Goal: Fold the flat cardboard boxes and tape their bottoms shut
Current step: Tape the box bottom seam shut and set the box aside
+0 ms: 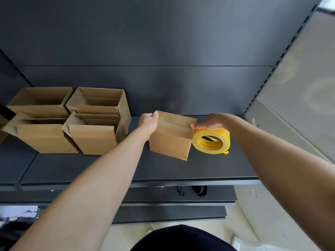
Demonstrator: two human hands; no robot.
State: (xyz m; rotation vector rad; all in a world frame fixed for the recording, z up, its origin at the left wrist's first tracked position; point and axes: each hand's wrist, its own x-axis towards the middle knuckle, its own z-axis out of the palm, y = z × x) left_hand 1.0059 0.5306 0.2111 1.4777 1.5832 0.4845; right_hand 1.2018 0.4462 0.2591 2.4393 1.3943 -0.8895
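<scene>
A small cardboard box stands on the dark shelf with its closed flaps facing up. A strip of clear tape lies along the seam between the flaps. My left hand grips the box's upper left edge, thumb on top. My right hand holds a yellow tape roll against the box's right edge, thumb pressing on the top right corner. The roll stands upright, touching the box.
Several folded boxes with open tops stand in a cluster at the left of the shelf. A dark back panel rises behind. Lower shelves sit below the front edge, with dark items on one.
</scene>
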